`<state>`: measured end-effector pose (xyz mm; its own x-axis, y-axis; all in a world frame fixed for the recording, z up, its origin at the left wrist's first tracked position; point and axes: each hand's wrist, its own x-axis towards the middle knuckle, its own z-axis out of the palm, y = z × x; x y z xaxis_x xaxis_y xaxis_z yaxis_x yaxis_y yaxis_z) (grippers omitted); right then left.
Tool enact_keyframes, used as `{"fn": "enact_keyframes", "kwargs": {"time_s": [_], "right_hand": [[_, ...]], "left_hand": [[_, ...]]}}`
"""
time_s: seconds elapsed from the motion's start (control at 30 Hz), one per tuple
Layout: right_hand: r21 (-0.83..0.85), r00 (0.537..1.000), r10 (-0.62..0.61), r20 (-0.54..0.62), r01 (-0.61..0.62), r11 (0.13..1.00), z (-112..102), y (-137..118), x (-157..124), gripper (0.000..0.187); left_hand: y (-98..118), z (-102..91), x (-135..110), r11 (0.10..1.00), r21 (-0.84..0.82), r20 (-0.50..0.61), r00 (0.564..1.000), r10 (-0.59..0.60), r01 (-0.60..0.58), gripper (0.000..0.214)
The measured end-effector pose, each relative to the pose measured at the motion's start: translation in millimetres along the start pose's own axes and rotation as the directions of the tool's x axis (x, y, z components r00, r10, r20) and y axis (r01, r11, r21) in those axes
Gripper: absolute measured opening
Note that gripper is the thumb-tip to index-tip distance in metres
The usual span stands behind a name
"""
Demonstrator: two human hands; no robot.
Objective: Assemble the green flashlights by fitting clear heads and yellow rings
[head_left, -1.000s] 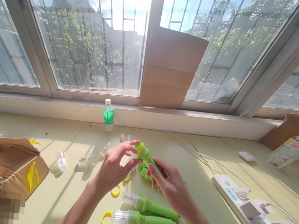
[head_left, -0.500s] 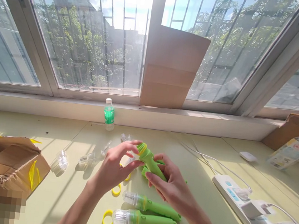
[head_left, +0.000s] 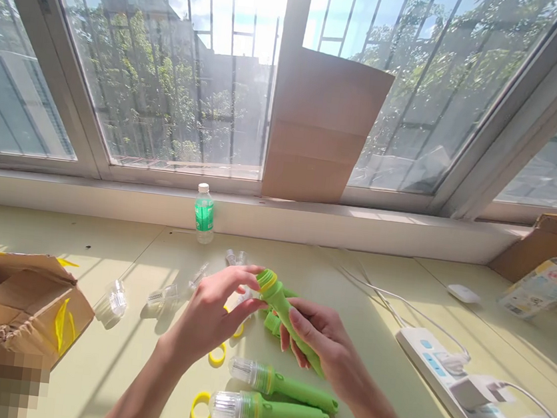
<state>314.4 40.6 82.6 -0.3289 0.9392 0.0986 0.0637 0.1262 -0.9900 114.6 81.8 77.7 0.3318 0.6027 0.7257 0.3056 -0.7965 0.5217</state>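
My right hand (head_left: 317,331) is wrapped around a green flashlight handle (head_left: 291,318), which tilts up to the left. At its threaded end sits a yellow ring (head_left: 269,283). The fingers and thumb of my left hand (head_left: 217,303) close around that threaded end. Below the hands lie two flashlights with clear ribbed caps, the upper one (head_left: 296,387) and the lower one (head_left: 292,415). Loose yellow rings, one at the front (head_left: 201,409) and one higher up (head_left: 216,355), rest left of them. Another green handle (head_left: 273,324) is partly hidden behind my right hand.
Clear caps lie to the left, such as one cap (head_left: 117,298) near an open cardboard box (head_left: 46,303). A green-labelled bottle (head_left: 204,214) stands by the window ledge. At right are a power strip (head_left: 423,350) with chargers, a white cable (head_left: 400,291) and a large bottle (head_left: 546,286).
My right hand has slid down the green handle, away from the threaded end, and its thumb now lies along the handle. My left hand stays at the threaded end.
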Motion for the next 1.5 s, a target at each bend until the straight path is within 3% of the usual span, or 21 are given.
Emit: {"fn": "enact_keyframes", "kwargs": {"time_s": [0.23,0.47,0.7,1.0,1.3,1.5], "right_hand": [[-0.001,0.997,0.066,-0.03,-0.066,0.998,2.8,3.4,0.1,0.035],[-0.087,0.996,-0.044,-0.072,0.038,0.995,0.6,0.9,0.5,0.026],[-0.152,0.996,-0.073,-0.048,0.065,0.986,0.8,1.6,1.5,0.035],[-0.035,0.997,0.047,-0.065,-0.05,0.998,4.9,-6.0,-3.4,0.028],[-0.175,0.989,-0.1,-0.108,0.08,0.981,1.7,-3.1,-1.4,0.021],[-0.17,0.998,-0.052,-0.042,0.044,0.985,0.5,-3.0,-2.5,0.03]], "left_hand": [[1.2,6.8,0.3,0.999,-0.013,-0.027,0.999,0.031,-0.031,0.018],[1.8,5.6,1.3,0.992,0.067,-0.094,0.989,0.113,-0.107,0.018],[-2.5,7.9,0.6,0.991,0.111,-0.047,0.996,0.075,-0.069,0.026],[1.0,7.8,0.9,0.994,0.049,-0.069,0.992,0.103,-0.099,0.026],[0.5,5.9,1.5,0.99,0.08,-0.066,0.99,0.124,-0.118,0.019],[-0.3,6.0,1.2,0.996,0.03,-0.037,0.996,0.081,-0.08,0.023]]}}
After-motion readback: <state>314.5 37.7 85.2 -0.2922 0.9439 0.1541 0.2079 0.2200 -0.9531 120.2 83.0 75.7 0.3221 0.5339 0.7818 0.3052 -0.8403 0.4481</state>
